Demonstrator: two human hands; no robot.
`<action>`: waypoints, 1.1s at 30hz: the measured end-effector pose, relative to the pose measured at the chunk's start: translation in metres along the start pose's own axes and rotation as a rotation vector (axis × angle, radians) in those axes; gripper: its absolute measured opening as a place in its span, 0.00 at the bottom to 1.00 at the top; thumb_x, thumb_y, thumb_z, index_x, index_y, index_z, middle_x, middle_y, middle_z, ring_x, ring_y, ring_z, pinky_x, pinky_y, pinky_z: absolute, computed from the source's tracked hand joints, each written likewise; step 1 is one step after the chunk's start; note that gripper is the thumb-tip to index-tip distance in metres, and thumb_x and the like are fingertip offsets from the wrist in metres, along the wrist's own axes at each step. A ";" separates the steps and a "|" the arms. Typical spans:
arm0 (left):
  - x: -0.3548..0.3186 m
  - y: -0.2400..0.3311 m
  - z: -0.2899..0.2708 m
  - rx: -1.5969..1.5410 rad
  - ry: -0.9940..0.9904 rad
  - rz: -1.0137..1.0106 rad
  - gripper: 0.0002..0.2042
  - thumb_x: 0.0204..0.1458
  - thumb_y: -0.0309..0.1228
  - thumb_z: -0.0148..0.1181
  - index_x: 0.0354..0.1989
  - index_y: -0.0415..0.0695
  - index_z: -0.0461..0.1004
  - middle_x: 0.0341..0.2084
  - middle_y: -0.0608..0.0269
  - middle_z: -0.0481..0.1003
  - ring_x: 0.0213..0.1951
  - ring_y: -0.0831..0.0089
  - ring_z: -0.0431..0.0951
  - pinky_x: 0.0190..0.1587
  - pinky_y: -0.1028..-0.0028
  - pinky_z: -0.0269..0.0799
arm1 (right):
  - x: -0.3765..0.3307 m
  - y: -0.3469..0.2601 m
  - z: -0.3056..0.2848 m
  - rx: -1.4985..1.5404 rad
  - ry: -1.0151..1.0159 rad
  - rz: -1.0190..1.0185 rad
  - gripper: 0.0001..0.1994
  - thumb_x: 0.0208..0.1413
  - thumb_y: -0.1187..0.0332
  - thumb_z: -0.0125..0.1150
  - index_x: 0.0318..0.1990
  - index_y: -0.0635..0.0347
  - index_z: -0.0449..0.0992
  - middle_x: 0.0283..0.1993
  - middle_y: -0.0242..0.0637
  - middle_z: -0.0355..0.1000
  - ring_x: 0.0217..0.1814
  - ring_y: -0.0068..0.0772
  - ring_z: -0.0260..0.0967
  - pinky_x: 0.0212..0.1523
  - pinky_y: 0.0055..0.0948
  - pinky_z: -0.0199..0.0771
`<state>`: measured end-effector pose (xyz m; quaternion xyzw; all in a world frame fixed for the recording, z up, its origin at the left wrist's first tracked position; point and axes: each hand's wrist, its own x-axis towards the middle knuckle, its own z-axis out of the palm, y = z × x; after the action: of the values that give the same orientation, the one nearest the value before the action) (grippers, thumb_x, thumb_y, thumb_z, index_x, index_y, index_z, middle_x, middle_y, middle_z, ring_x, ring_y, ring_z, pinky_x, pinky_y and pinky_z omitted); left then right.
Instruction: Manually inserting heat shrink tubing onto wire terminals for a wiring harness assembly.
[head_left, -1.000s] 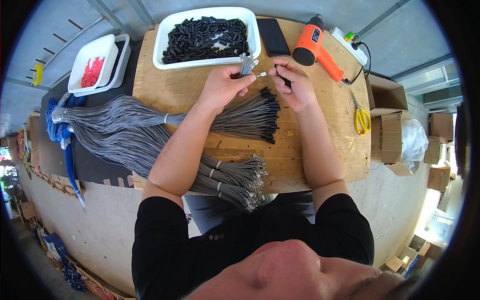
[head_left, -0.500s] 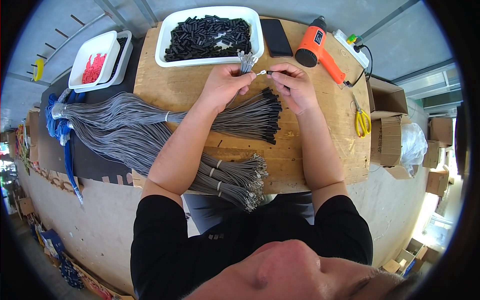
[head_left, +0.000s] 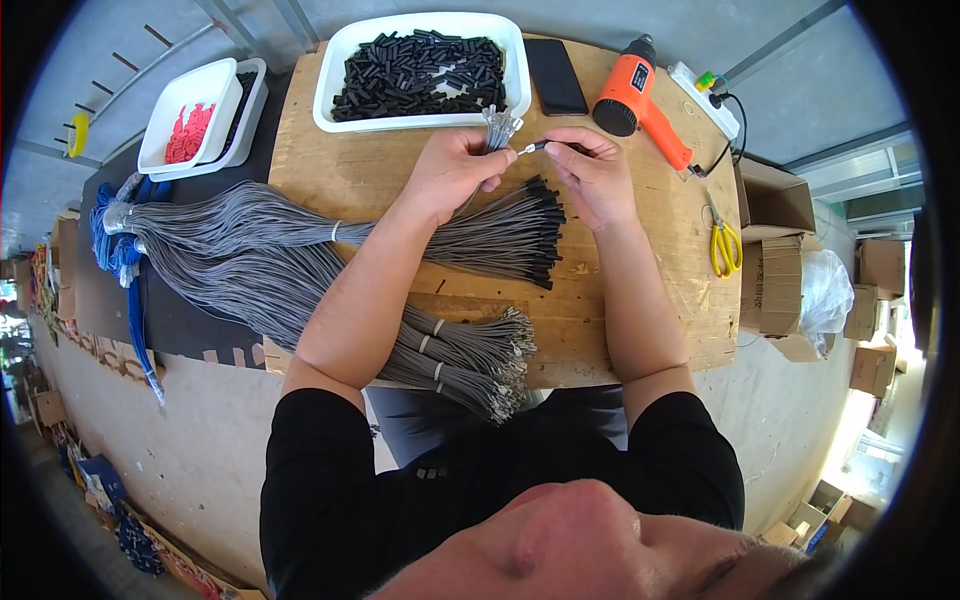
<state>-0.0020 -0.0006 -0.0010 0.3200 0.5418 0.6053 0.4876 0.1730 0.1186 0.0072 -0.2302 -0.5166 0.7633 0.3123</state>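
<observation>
My left hand [head_left: 455, 170] grips a small bunch of grey wires [head_left: 497, 125] with bare metal ends, held up near the white tray [head_left: 335, 115] of short black tubes [head_left: 420, 75]. My right hand [head_left: 590, 170] pinches a black tube [head_left: 535, 147] on the tip of one wire, between the two hands. Below the hands lies a bundle of grey wires with black-sleeved ends [head_left: 500, 240]. Nearer the table's front edge lie tied bundles with bare ends [head_left: 470, 355].
On the wooden table [head_left: 600, 320] lie a black phone [head_left: 555, 75], an orange heat gun [head_left: 640, 100], a white power strip [head_left: 705, 95] and yellow scissors [head_left: 725, 245]. A small tray with red pieces [head_left: 190, 120] stands far left. Cardboard boxes [head_left: 775, 250] stand at the right.
Both hands stay together at the tray's front edge; the right fingers have shifted slightly along the wire tip with the black tube.
</observation>
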 end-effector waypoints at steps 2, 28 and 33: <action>0.000 0.000 0.000 0.007 -0.003 -0.004 0.06 0.55 0.26 0.66 0.34 0.34 0.79 0.22 0.70 0.73 0.23 0.82 0.70 0.27 0.78 0.66 | 0.000 0.000 -0.001 -0.012 -0.013 -0.017 0.09 0.58 0.79 0.65 0.46 0.68 0.80 0.27 0.23 0.68 0.25 0.13 0.57 0.24 0.16 0.54; 0.001 -0.003 -0.003 0.074 -0.022 -0.001 0.09 0.53 0.28 0.68 0.37 0.33 0.80 0.24 0.66 0.77 0.27 0.81 0.74 0.32 0.78 0.70 | 0.004 0.000 -0.007 0.080 0.030 0.085 0.09 0.62 0.70 0.64 0.43 0.68 0.79 0.34 0.35 0.77 0.24 0.14 0.59 0.22 0.15 0.54; 0.003 -0.006 -0.004 0.113 -0.034 0.032 0.10 0.53 0.29 0.69 0.35 0.33 0.81 0.23 0.66 0.77 0.27 0.81 0.74 0.31 0.78 0.70 | 0.008 0.001 -0.020 0.180 -0.079 0.172 0.11 0.65 0.66 0.61 0.43 0.68 0.78 0.34 0.36 0.76 0.23 0.15 0.59 0.19 0.14 0.51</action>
<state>-0.0049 0.0001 -0.0081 0.3659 0.5615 0.5759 0.4681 0.1802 0.1366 -0.0014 -0.2146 -0.4364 0.8389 0.2446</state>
